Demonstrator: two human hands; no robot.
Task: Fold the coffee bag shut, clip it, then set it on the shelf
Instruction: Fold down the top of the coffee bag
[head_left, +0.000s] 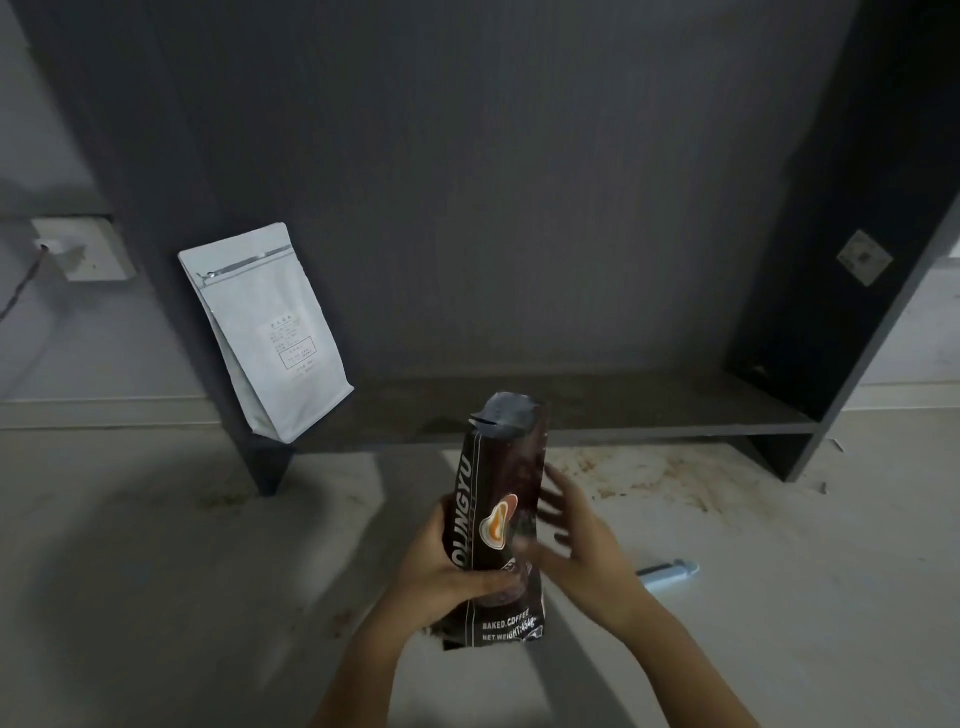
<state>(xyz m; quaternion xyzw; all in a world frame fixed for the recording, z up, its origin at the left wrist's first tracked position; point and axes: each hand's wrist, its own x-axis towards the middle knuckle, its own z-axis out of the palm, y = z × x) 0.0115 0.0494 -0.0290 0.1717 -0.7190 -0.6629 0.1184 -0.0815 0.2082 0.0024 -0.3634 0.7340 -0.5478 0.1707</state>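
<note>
A dark brown coffee bag (498, 499) with white lettering stands upright in front of me, its silver top edge torn open and unfolded. My left hand (447, 571) grips the bag's lower left side. Just beside the bag's right edge, my right hand (576, 540) is blurred, fingers spread, holding nothing. A pale blue clip (667, 573) lies on the floor to the right of my right hand. The dark shelf (649, 410) runs low behind the bag.
A white pouch (270, 332) leans against the shelf unit's left side panel. The dark right side panel (810, 291) closes the shelf on the right. Brown coffee grounds (654, 475) are scattered on the pale floor below the shelf. A wall socket (83, 249) sits at far left.
</note>
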